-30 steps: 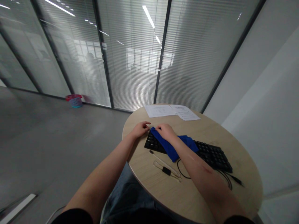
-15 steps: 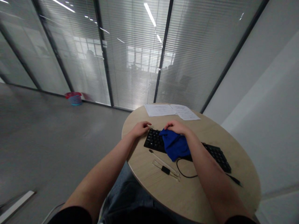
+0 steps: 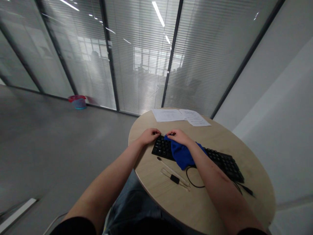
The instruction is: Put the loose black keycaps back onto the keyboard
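A black keyboard (image 3: 162, 147) lies across the round table, partly covered by a blue cloth (image 3: 182, 156). At its far left corner is my left hand (image 3: 149, 136), fingers curled in against the keyboard's edge. My right hand (image 3: 179, 136) is closed on the cloth's upper left part, over the keys near the far edge. My right forearm hides some of the cloth and the keyboard's middle. In front of the keyboard lie a thin brush with a dark head (image 3: 159, 159) and a wire tool with a black middle piece (image 3: 174, 178).
Two printed sheets (image 3: 168, 115) lie at the far side of the wooden table (image 3: 151, 178). A black cable (image 3: 192, 182) loops near the keyboard, with a dark plug (image 3: 248, 190) at right. A red and blue basket (image 3: 78, 103) stands on the floor by the glass wall.
My right hand has moved left along the keyboard, drawing the cloth's upper edge with it. My left hand has shifted slightly right onto the keyboard's corner. More keys show at right.
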`<state>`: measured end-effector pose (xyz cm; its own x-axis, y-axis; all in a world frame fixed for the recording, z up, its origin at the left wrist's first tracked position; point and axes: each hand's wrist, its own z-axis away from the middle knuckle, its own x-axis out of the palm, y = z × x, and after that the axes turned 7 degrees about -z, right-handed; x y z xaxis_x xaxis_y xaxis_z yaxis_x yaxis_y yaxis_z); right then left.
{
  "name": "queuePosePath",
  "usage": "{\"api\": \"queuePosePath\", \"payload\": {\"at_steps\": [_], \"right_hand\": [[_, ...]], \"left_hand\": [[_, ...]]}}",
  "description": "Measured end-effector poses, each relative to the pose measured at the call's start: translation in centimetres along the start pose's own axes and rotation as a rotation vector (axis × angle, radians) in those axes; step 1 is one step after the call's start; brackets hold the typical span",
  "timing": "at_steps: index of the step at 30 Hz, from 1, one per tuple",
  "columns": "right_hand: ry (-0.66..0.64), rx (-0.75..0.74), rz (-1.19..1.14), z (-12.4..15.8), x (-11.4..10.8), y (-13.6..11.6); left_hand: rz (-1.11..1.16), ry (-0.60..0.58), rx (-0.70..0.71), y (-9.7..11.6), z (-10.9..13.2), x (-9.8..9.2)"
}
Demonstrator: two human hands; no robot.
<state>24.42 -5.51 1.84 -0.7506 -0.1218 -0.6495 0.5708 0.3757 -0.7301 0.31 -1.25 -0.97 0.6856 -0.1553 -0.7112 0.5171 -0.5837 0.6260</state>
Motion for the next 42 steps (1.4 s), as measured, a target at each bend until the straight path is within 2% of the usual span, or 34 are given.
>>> {"api": "queuePosePath", "payload": {"at_steps": [5,9,13,17,21,28,34,42], "right_hand": [[0.029,-0.126,0.079,0.5,0.1,0.0],[0.029,-0.096,0.073,0.5,0.4,0.4],[0.140,-0.077,-0.024,0.3,0.6,1.0],[0.204,-0.156,-0.106,0.2,0.3,1.4],[0.174,-0.220,-0.033,0.2,0.1,1.4],[0.089,-0.095,0.069,0.4,0.6,1.0],[0.084,-0.037,0.080,0.5,0.8,0.8],[0.031,-0.195,0.106,0.4,0.5,0.8]], "left_hand": [[0.027,-0.036,0.043,0.2,0.3,0.2],[0.040,-0.059,0.050,-0.2,0.2,0.4],[0.060,-0.066,0.050,-0.5,0.0,0.5],[0.075,-0.072,0.054,-0.4,0.0,0.5],[0.080,-0.074,0.055,-0.3,0.1,0.4],[0.071,-0.075,0.054,-0.4,-0.1,0.4],[0.066,-0.079,0.061,-0.3,-0.1,0.3],[0.063,-0.077,0.056,-0.4,-0.1,0.4]]}}
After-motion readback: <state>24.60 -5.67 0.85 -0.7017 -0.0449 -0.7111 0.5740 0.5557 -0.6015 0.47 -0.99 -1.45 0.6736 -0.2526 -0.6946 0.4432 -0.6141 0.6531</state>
